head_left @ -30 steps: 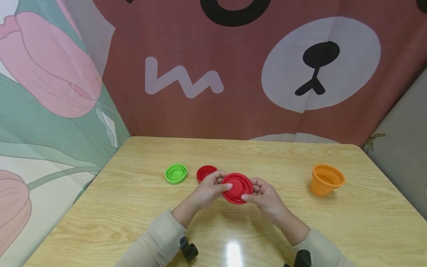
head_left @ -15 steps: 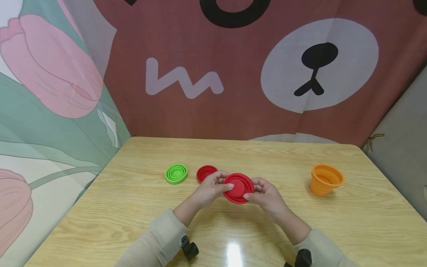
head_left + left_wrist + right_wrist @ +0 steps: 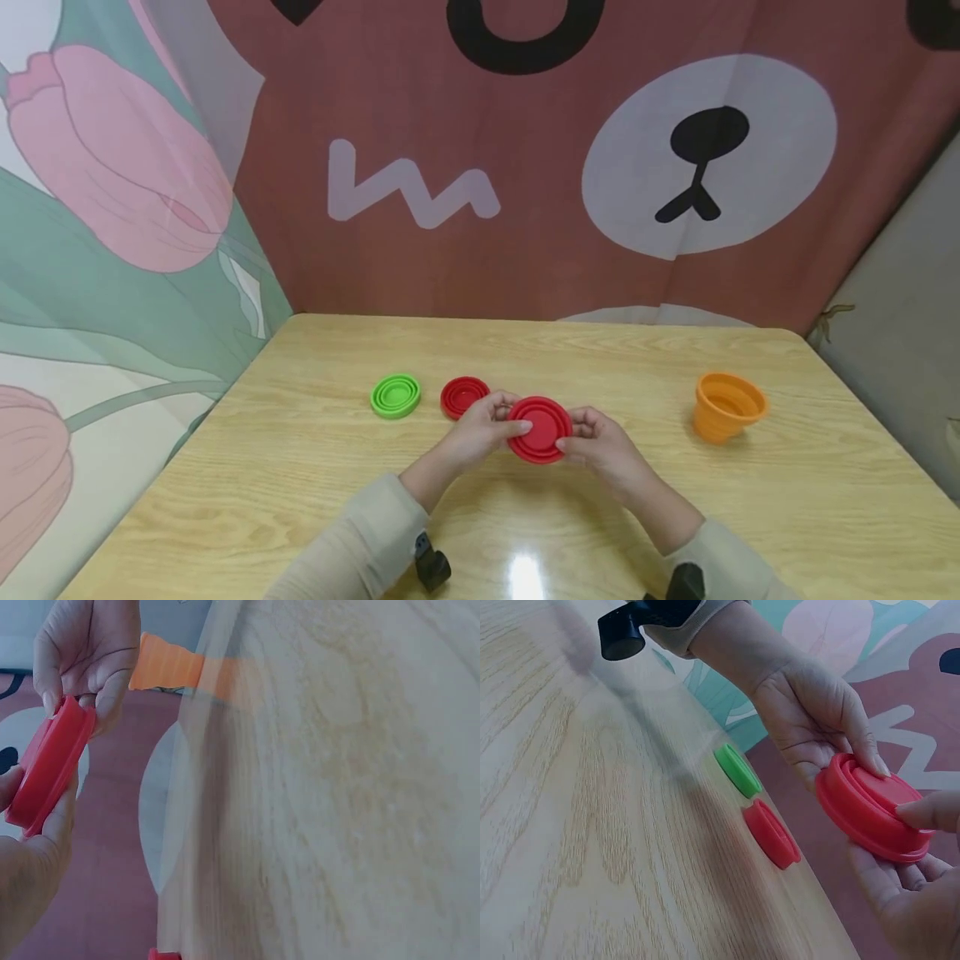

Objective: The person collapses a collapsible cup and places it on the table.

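Both hands hold a flattened red collapsible cup point(image 3: 542, 430) in the air over the table. The left hand point(image 3: 480, 432) pinches its left side, thumb on the flat face and fingers behind. On the opposite side the right hand point(image 3: 606, 450) grips the rim between thumb and fingers. Seen edge-on in the left wrist view, the red cup point(image 3: 52, 769) is a thick ringed disc. In the right wrist view, both thumbs press the face of the cup point(image 3: 874, 806). Behind the left hand, a second flattened red cup point(image 3: 463, 395) lies on the table, partly covered by the fingers.
A flattened green cup point(image 3: 395, 396) lies left of the second red one. Toward the right of the wooden table point(image 3: 225, 500) stands an expanded orange cup point(image 3: 727, 407). A printed cloth with a bear face point(image 3: 525, 208) hangs behind the table's far edge.
The held red cup and both hands have shifted slightly to the right, with the grip unchanged. The head view has tilted up a little. The cups on the table stay put.
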The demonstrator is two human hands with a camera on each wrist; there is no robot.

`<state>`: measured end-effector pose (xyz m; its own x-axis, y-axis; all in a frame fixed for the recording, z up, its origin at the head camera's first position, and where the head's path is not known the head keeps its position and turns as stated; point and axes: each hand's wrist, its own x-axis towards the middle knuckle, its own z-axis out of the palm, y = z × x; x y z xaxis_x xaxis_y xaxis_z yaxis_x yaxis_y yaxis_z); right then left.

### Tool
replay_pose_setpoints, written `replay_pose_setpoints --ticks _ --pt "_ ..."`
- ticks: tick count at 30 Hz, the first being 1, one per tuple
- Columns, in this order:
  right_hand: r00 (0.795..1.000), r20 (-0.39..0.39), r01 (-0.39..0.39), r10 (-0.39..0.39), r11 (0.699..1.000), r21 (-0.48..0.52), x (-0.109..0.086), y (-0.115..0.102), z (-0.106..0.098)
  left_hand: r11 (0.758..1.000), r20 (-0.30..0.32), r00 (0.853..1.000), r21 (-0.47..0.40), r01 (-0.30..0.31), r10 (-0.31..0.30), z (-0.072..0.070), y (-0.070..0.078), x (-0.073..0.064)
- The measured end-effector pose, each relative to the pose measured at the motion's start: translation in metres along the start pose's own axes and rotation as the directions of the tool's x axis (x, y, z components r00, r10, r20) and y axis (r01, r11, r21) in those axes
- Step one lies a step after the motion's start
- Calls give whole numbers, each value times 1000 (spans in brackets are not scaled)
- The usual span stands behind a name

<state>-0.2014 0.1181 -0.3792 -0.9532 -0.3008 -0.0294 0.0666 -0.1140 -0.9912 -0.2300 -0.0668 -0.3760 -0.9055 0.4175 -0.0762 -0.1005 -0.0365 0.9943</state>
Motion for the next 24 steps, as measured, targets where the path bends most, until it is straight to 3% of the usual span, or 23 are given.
replay_pose_setpoints --ticks 9,17,24 --pt "999 17 -37 37 999 -10 3 0 -7 1000 3 1000 -13 25 -25 0 -4 7" --pt "999 4 -35 35 996 -76 10 15 -18 998 21 999 63 32 -33 -3 -7 8" --pt "995 26 -92 95 991 -94 8 15 -22 999 25 999 49 -21 20 -5 -9 10"
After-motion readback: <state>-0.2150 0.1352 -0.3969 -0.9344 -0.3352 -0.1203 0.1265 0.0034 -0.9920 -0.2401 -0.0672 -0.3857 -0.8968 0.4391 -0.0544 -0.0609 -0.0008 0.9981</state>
